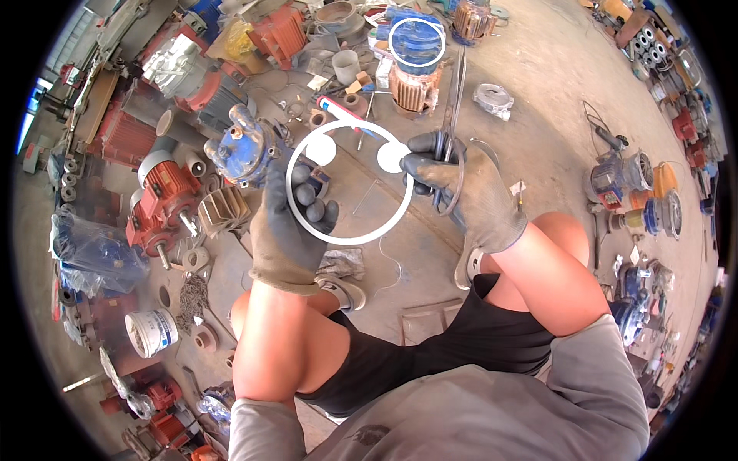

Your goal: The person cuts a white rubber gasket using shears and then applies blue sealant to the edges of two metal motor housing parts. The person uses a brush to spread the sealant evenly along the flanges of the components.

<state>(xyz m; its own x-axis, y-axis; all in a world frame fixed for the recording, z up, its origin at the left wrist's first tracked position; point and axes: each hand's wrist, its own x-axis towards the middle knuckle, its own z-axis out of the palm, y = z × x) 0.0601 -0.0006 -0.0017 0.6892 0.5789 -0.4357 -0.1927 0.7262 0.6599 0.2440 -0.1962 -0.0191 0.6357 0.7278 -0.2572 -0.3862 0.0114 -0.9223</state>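
Note:
A thin white ring (351,240) is held up in front of me between my two gloved hands. My left hand (292,219) grips its left side, with the fingers curled inside the ring. My right hand (469,180) is closed round long-bladed scissors (453,100), their blades pointing away from me and a handle loop under the palm. Its thumb and forefinger also meet the ring's right edge. Two white round pieces show against the inside of the ring: a left disc (320,150) and a right disc (390,157) by my right fingertips. Whether they are joined to the ring I cannot tell.
Another white ring (417,42) lies on a blue motor part beyond, behind a rusty finned housing (415,88). A blue pump casing (244,150) stands near my left hand. Red motors (165,188) and a white bucket (151,333) crowd the left. Blue machine parts (607,184) line the right.

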